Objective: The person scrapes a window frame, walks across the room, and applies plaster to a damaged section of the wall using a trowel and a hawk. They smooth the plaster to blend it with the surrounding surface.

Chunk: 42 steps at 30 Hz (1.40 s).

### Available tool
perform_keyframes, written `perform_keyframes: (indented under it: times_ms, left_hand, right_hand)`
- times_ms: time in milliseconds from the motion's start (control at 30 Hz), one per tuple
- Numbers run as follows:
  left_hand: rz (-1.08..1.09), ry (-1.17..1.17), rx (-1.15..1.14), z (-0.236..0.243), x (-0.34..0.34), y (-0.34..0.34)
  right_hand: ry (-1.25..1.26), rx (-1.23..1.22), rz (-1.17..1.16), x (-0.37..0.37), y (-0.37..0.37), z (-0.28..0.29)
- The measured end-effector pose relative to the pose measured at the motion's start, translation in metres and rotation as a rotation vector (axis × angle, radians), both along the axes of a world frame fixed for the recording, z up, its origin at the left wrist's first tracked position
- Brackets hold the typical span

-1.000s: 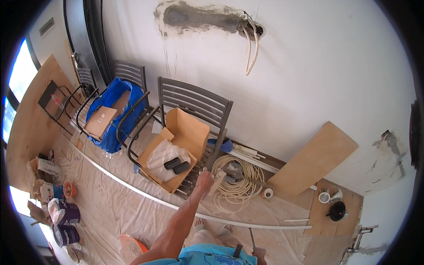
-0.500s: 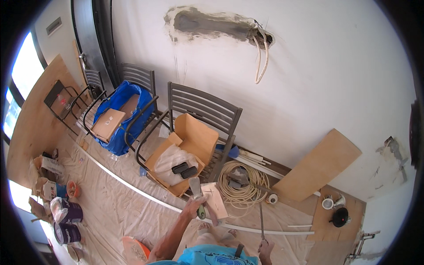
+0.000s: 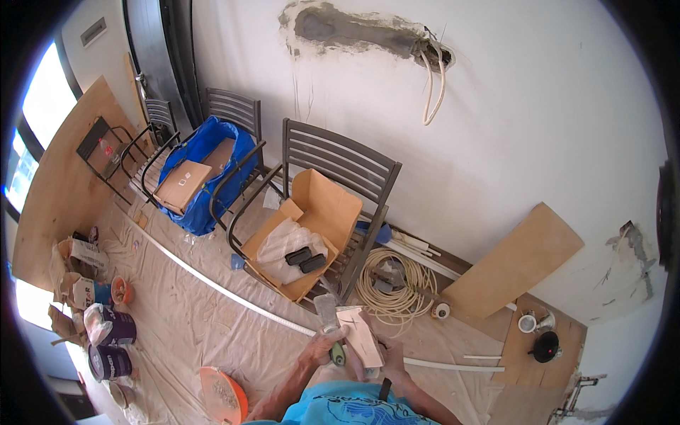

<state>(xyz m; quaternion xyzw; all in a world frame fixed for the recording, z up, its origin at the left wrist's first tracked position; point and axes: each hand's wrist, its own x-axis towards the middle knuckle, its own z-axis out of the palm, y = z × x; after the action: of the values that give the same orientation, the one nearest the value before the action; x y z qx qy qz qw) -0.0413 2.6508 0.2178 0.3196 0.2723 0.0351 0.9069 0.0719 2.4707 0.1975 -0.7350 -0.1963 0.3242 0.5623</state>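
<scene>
Lower centre of frame: left hand [image 3: 329,341], fingers clamped on green-handled scraper [image 3: 326,312] beside pale board [image 3: 359,336], likely 1 grip for 2 items; right hand [image 3: 391,353] at board's right edge, probably steadying; fingers mostly hidden, can't tell.

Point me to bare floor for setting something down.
Drop sheet, wrinkled but bare, lies between the purple buckets, long white strip and orange bowl; another patch lies right of the right hand. Crowded: the chair, holding an open carton, and the coiled cable beside it.
</scene>
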Motion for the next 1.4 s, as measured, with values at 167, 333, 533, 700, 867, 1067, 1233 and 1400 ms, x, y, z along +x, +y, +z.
perform_keyframes:
  times_ms: [167, 333, 533, 700, 867, 1067, 1233, 1400]
  left_hand:
    - [0.066, -0.068, -0.114, -0.008, -0.016, 0.006]
    - [0.029, -0.083, -0.098, -0.009, -0.022, 0.006]
    - [0.099, 0.004, 0.063, -0.026, -0.026, -0.007]
    - [0.111, 0.079, 0.481, -0.055, -0.028, -0.005]
    - [0.196, 0.12, 0.246, 0.01, -0.015, -0.01]
    - [0.089, 0.152, 0.521, 0.001, -0.02, -0.016]
    - [0.18, 0.155, 0.346, 0.017, -0.007, -0.028]
    - [0.194, 0.133, 0.287, -0.003, -0.006, -0.034]
  right_hand:
    - [-0.157, -0.043, 0.145, -0.016, 0.005, 0.011]
    - [-0.203, -0.079, 0.202, -0.015, -0.001, 0.003]
    - [-0.308, -0.093, 0.257, -0.006, 0.001, 0.035]
    - [-0.278, -0.289, 0.161, 0.006, -0.007, 0.013]
    - [-0.125, -0.066, 0.032, 0.003, -0.006, 0.036]
    - [-0.545, -0.062, 0.057, -0.012, 0.008, 0.064]
    - [-0.829, -0.123, 0.154, -0.017, 0.018, 0.077]
    - [-0.864, -0.156, 0.199, -0.014, 0.019, 0.068]
